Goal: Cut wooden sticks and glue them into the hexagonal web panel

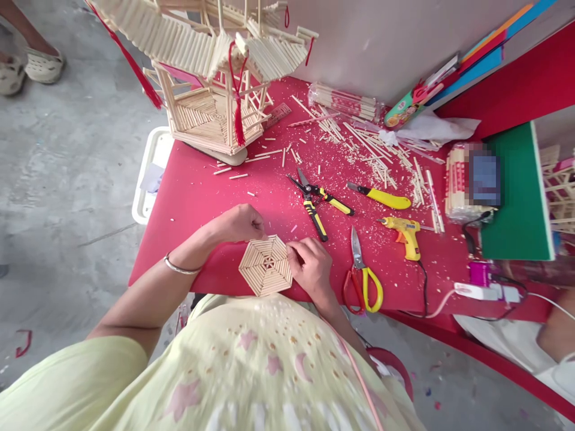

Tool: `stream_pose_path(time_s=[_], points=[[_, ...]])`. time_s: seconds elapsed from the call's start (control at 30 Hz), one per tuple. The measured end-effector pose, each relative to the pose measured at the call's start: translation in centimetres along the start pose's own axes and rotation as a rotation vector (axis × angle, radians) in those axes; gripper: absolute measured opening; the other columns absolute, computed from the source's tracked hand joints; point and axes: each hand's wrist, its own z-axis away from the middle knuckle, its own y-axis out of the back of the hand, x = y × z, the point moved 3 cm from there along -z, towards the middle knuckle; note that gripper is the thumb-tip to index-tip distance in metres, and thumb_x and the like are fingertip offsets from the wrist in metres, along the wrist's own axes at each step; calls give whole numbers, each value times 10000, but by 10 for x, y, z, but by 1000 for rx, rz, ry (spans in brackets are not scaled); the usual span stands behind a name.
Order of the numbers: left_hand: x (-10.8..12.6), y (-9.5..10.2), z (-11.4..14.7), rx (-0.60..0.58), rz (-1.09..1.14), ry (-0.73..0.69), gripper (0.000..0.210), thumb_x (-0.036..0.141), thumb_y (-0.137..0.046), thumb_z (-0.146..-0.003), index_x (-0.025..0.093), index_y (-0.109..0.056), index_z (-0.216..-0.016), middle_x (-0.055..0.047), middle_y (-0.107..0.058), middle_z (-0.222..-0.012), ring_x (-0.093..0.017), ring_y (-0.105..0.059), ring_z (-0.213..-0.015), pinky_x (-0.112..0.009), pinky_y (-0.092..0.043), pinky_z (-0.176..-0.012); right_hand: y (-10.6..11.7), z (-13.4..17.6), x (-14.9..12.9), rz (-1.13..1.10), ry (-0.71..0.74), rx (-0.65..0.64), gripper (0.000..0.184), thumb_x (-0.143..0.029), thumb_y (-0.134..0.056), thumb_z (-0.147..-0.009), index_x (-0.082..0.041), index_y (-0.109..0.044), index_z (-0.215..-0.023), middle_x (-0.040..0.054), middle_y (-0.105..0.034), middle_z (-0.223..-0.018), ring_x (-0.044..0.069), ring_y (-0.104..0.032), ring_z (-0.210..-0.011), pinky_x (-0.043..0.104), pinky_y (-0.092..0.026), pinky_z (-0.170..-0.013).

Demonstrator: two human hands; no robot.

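Note:
A hexagonal panel of thin wooden sticks (266,265), laid in rings around a small star-like centre, lies at the near edge of the red table. Over its upper left edge is my left hand (246,223), fingers curled in and pinched together; whatever they hold is too small to make out. My right hand (311,264) has its fingers closed at the panel's right edge, thumb and forefinger against the sticks. Yellow-and-black pliers (314,200) lie beyond my hands. Red-and-yellow-handled scissors (359,275) rest to the right of my right hand.
A stick-built pavilion model (211,114) with red tassels stands at the back left. Loose sticks (368,143) and shavings litter the red table (197,185). A yellow cutter knife (389,197), a corded glue gun (406,236) and a power strip (476,291) lie to the right.

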Motion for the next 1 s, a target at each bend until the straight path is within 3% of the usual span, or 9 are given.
stream_pose_path(time_s=[0.57, 0.7, 0.87, 1.0], points=[[-5, -2, 0, 11, -6, -16, 221, 365, -695, -701, 149, -697, -657, 23, -529, -561, -96, -452, -543, -214, -335, -502, 0, 0, -2, -1, -17, 6, 181, -288, -564, -1017, -248, -740, -1027, 50, -708, -915, 203, -640, -904, 344, -512, -840], [-8, -3, -3, 7, 0, -32, 244, 386, -691, -712, 150, -684, -649, 27, -508, -557, -97, -439, -543, -222, -332, -512, 7, -2, -6, 6, -22, -59, 197, -277, -558, -1021, -246, -743, -1081, 54, -715, -942, 199, -660, -929, 335, -529, -862], [-11, -3, -4, -13, -14, -59, 248, 383, -664, -726, 146, -690, -657, 23, -502, -559, -105, -442, -552, -227, -324, -520, 47, -15, -9, -36, 15, -146, 258, -296, -575, -1016, -285, -709, -1236, 44, -730, -1065, 194, -709, -980, 315, -569, -870], [-14, -4, -6, -19, -39, -46, 242, 379, -646, -734, 157, -673, -641, 27, -444, -546, -107, -403, -541, -233, -295, -503, 96, -58, 21, 53, -47, -94, 257, -396, -581, -1012, -287, -754, -1168, 28, -758, -1090, 181, -716, -887, 299, -562, -788]])
